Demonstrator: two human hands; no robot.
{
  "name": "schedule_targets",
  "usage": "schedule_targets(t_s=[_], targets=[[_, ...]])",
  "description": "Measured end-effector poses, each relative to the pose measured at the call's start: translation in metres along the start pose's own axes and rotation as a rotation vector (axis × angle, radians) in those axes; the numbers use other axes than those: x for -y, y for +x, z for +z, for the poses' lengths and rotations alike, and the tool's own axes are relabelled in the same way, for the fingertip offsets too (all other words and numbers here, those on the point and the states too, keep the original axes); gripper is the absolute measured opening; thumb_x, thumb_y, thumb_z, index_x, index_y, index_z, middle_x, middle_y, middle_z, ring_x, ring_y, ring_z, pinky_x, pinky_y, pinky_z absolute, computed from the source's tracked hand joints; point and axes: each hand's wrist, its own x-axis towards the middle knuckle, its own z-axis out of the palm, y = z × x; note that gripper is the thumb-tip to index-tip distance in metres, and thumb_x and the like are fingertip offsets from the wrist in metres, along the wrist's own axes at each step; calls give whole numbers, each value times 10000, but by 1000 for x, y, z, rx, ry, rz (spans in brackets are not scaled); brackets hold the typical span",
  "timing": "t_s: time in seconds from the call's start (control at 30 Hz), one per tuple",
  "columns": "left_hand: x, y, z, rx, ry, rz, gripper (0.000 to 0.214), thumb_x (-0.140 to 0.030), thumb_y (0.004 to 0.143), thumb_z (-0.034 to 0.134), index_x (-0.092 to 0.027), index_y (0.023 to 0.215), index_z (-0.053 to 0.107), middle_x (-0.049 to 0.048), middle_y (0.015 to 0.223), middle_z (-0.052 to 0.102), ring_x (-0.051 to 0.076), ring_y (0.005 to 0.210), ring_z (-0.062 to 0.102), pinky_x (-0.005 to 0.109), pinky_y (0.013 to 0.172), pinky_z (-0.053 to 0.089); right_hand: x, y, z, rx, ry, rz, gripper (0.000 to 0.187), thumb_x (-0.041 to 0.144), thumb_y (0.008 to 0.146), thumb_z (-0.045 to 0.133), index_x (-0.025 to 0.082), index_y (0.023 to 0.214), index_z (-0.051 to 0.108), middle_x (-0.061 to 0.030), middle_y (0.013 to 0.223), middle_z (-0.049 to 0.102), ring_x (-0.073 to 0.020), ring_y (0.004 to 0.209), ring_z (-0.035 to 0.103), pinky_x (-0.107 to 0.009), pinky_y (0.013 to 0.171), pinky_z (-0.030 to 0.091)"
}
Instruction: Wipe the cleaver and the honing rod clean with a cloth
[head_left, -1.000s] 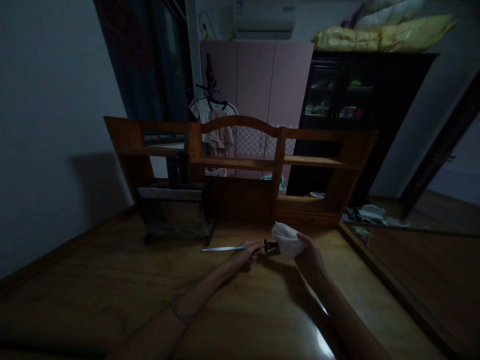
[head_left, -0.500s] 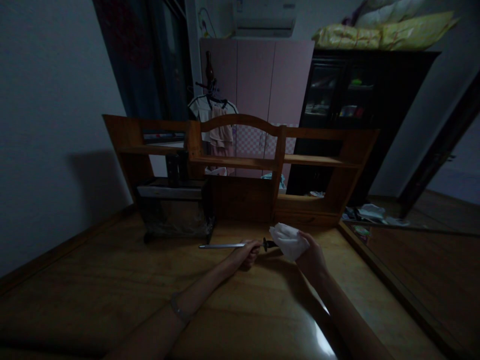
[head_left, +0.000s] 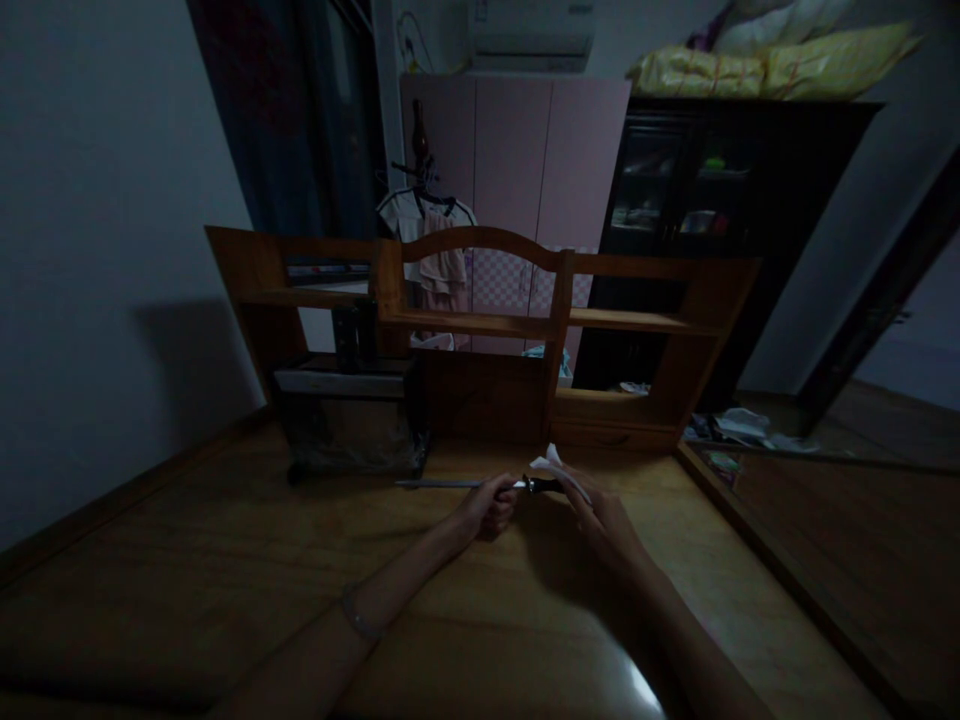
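My left hand [head_left: 489, 505] is closed round the shaft of a long metal sharpening rod [head_left: 439, 484], which lies level just above the wooden desk [head_left: 225, 590] with its tip pointing left. The rod's black guard and handle [head_left: 541, 485] stick out to the right of that hand. My right hand [head_left: 604, 517] is wrapped over the handle end with a white cloth [head_left: 551, 467] pressed against it; only a small part of the cloth shows.
A wooden shelf unit [head_left: 480, 330] stands at the back of the desk. A dark box [head_left: 349, 415] sits in its left bay. A grey wall [head_left: 97, 250] runs along the left. Behind are a pink wardrobe [head_left: 517, 170] and a dark cabinet [head_left: 712, 220].
My right hand has turned palm down and brought the white cloth onto the rod's handle, so less of the cloth shows. My left hand keeps its hold on the rod.
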Motion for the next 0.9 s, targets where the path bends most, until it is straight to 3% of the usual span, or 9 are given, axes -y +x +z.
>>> schedule_targets(t_s=[0.27, 0.4, 0.5, 0.67, 0.9], targets=[[-4, -8, 7, -18, 24, 8, 417, -392, 847, 383, -219, 504, 222, -100, 352, 130, 53, 294, 71, 197, 313, 79, 4, -1, 1, -43, 37, 6, 363, 357, 948, 359, 317, 1239, 574, 20, 1303, 566, -225, 1239, 481, -423, 1062, 333], [-5, -10, 8, -7, 45, 14, 423, -381, 846, 372, -222, 498, 193, -97, 359, 115, 54, 299, 65, 202, 322, 77, -3, -2, -1, -172, 96, 80, 355, 387, 927, 385, 273, 1049, 699, -8, 1066, 702, -249, 1033, 617, -388, 925, 452], [-5, -10, 8, -22, 90, 9, 434, -396, 851, 368, -224, 501, 177, -95, 365, 121, 52, 302, 65, 203, 328, 76, -11, -3, -4, -265, 100, 128, 371, 415, 904, 415, 221, 933, 731, -35, 936, 730, -263, 915, 646, -373, 834, 486], [-4, -8, 7, -40, 113, -11, 434, -404, 847, 377, -224, 502, 184, -96, 360, 130, 51, 302, 74, 204, 331, 76, -14, -6, -7, -167, 13, 59, 342, 384, 911, 416, 236, 1011, 709, -32, 968, 718, -247, 897, 647, -355, 821, 483], [-1, -5, 3, -14, 70, 17, 413, -407, 835, 373, -224, 506, 202, -100, 355, 124, 55, 293, 56, 204, 320, 50, -14, -7, -1, -126, -10, 0, 331, 357, 922, 408, 282, 1118, 663, -30, 1137, 668, -255, 1077, 592, -419, 940, 441]])
